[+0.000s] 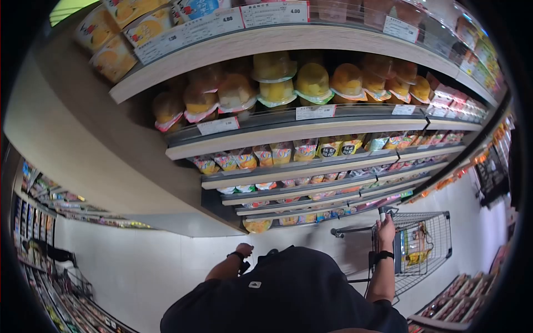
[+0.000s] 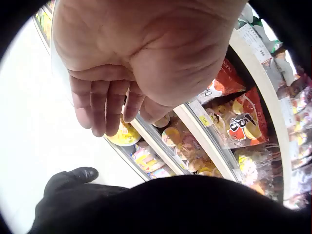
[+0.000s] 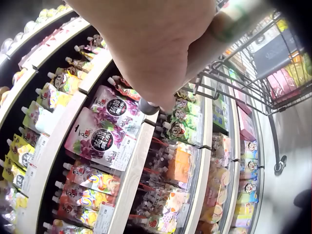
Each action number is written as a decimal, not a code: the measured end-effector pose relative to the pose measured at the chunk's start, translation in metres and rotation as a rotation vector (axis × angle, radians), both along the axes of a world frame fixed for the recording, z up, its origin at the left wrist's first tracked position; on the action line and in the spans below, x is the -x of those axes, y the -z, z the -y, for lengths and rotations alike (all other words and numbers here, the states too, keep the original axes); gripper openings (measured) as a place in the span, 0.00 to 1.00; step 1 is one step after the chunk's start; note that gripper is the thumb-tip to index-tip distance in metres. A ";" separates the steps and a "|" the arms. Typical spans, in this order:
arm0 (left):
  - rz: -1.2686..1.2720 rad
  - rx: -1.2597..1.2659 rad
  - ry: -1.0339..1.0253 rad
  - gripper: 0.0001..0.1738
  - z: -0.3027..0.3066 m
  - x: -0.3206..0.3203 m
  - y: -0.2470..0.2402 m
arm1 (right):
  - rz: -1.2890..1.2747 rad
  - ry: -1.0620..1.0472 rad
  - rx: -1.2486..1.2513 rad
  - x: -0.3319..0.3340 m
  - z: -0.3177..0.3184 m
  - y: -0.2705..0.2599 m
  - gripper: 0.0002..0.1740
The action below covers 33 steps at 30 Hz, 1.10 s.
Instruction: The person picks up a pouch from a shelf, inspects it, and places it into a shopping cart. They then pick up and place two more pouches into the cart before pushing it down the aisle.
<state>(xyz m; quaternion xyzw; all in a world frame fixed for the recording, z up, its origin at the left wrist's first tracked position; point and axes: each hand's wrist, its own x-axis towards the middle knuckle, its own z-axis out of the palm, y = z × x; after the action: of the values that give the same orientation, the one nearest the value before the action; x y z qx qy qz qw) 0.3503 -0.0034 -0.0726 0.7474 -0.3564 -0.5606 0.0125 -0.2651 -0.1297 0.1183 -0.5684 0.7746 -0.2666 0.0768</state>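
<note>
The right hand [image 1: 385, 228] grips the handle of a wire shopping cart [image 1: 438, 213] at the person's right. In the right wrist view the palm side of that hand [image 3: 151, 53] fills the top, beside the cart's wire basket [image 3: 248, 92]; its fingers are mostly hidden. Low at the person's left, the left hand [image 1: 245, 249] hangs near the body. The left wrist view shows that hand [image 2: 131, 63] with its palm in view, fingers loosely bent and nothing held. Packaged goods [image 1: 416, 250] lie in the cart.
Shelves hold domed fruit cups [image 1: 313, 80], pouches [image 1: 305, 150] and price tags [image 1: 315, 112]. A shelf end panel [image 1: 111, 144] stands at the left. Another person [image 1: 50, 251] is far left with a cart. Low display racks [image 1: 455, 302] stand at the lower right.
</note>
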 end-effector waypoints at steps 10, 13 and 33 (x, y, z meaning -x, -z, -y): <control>-0.032 0.095 0.362 0.16 0.012 -0.043 -0.009 | -0.103 0.386 -0.077 -0.048 -0.120 -0.026 0.26; -0.066 0.113 0.451 0.15 0.019 -0.059 -0.009 | -0.114 0.511 -0.147 -0.050 -0.149 -0.028 0.24; 0.241 0.611 1.496 0.13 0.017 -0.131 0.088 | -0.360 0.681 -0.160 -0.121 -0.199 -0.035 0.25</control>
<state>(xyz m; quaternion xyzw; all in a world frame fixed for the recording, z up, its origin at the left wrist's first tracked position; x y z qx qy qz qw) 0.4815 -0.0201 -0.1607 0.3306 -0.8970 -0.2144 -0.2003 -0.1439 0.0689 0.1536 -0.3087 0.9383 -0.1116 -0.1087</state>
